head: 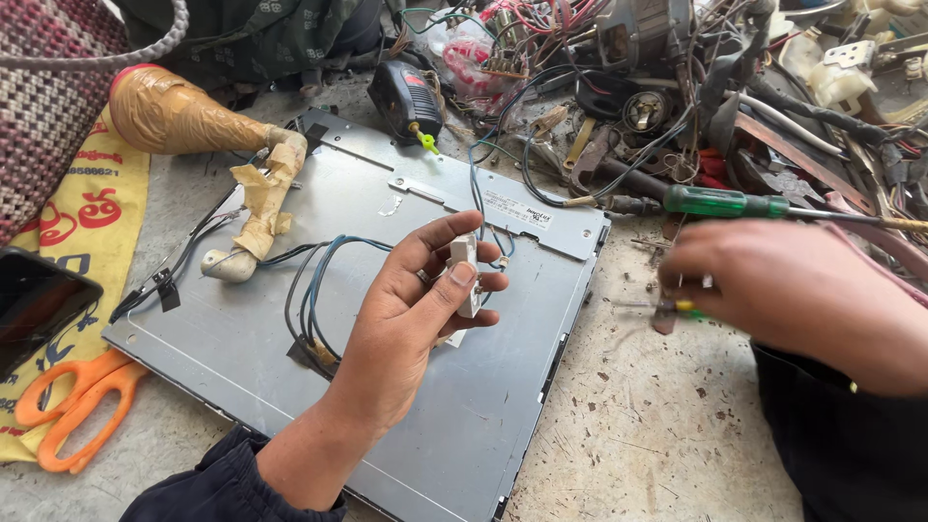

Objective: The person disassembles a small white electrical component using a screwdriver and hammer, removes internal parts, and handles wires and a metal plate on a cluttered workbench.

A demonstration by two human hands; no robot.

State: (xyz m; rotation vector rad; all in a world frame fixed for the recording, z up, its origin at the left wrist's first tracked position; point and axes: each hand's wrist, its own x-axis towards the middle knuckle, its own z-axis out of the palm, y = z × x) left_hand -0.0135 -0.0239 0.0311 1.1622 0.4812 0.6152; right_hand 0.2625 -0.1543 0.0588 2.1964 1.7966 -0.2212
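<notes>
A small white plastic connector block (465,275) is held at centre frame by the left hand (425,290), pinched between thumb and curled fingers. Thin blue and black wires (314,290) are seen running from the block in loops toward the lower left, and further blue leads rise toward the upper centre.

Beneath the hand lies a flat grey sheet-metal panel (242,358), rectangular, matte, with a stepped upper edge and small screw holes. It rests on a rough, pitted concrete floor (638,435) strewn with dark flecks.

The right hand (773,290), at right of frame, is lowered over the floor with fingers closed on a small tool with a yellow-green handle (681,307); its tip is blurred and its kind cannot be told. Just above this hand a screwdriver with a translucent green handle (725,202) and steel shank is noted.

At upper left, a bulbous object wrapped in glossy tan tape (174,116) is recorded, with crumpled masking tape trailing onto the panel. Orange-handled scissors (72,406) lie at lower left on a yellow printed cloth (106,203). A tangled heap of wires and scrap parts (677,77) fills the upper right.
</notes>
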